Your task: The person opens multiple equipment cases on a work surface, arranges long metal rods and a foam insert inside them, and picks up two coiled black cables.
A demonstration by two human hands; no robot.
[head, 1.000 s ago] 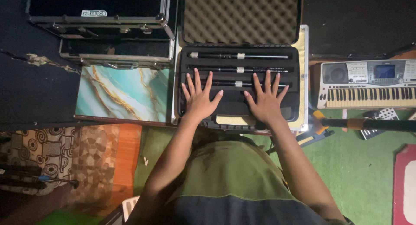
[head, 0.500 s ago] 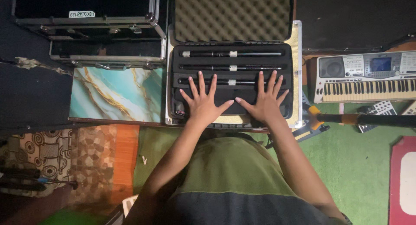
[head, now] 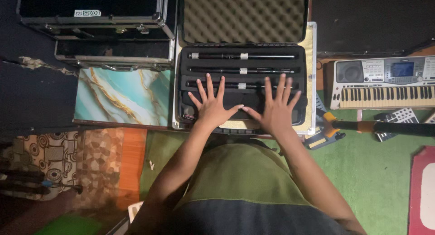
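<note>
A green floor mat (head: 385, 171) is seen below, with a keyboard (head: 385, 83) at the right and a marbled board (head: 122, 97) at the left. Between them an open black case (head: 244, 58) is laid, lined with foam. 3 black rods (head: 242, 70) are set in slots across it. The left hand (head: 211, 109) and right hand (head: 275, 112) are spread flat and open on the foam, thumbs nearly touching. The nearest rod is touched by the fingertips (head: 210, 77). Nothing is gripped.
</note>
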